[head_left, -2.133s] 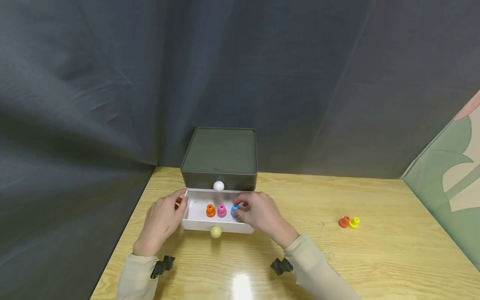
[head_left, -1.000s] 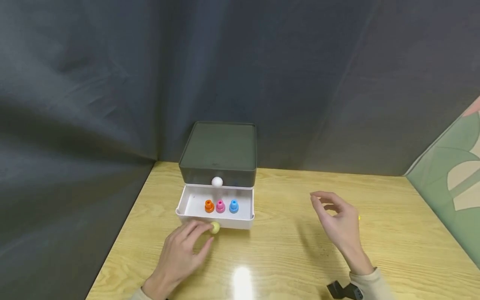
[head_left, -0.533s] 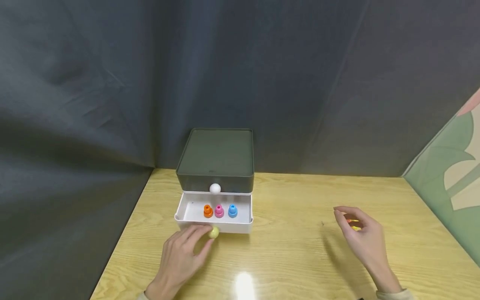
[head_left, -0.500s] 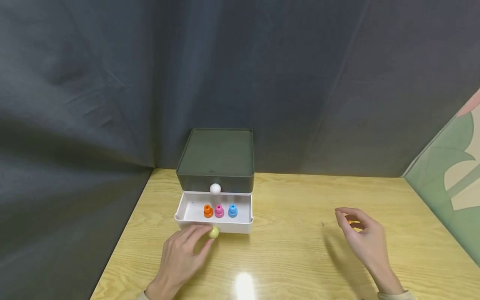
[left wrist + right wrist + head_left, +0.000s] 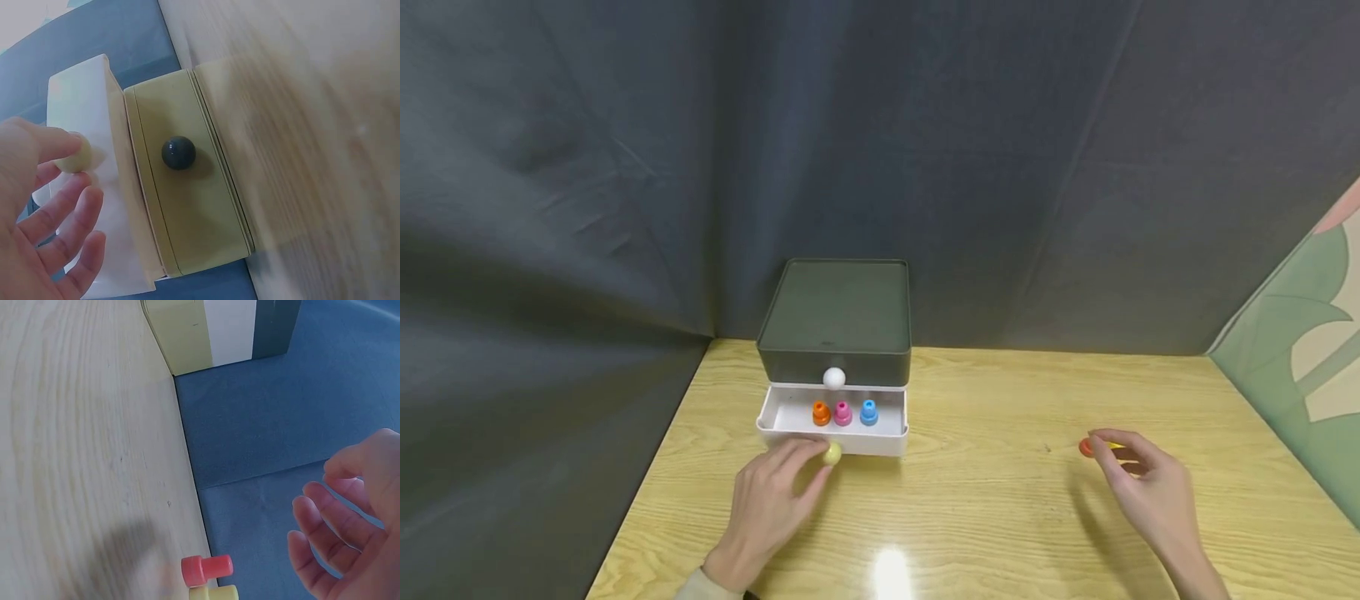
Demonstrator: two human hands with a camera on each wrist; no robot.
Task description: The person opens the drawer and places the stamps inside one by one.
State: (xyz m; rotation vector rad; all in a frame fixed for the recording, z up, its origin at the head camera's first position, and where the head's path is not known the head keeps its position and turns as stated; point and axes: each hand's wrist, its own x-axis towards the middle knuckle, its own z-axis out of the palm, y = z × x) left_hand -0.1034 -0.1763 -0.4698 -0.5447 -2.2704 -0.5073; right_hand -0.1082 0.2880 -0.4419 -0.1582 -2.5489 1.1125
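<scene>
My left hand pinches the pale yellow-green ball knob of the pulled-out white drawer; in the left wrist view, thumb and finger meet on that knob. Inside the drawer stand an orange stepped plastic peg, a pink one and a blue one. My right hand hovers, fingers loosely bent and holding nothing, near a red peg and a yellow peg, both partly hidden behind it. The right wrist view shows the red peg and yellow peg side by side.
The dark top drawer of the chest has a white knob. Below the white drawer, a yellow drawer with a dark knob is closed. A dark curtain hangs behind the wooden table.
My right hand let go of the blue peg and moved right to the red and yellow pegs. My left hand went from the drawer's side to its knob; the drawer has slid slightly inward.
</scene>
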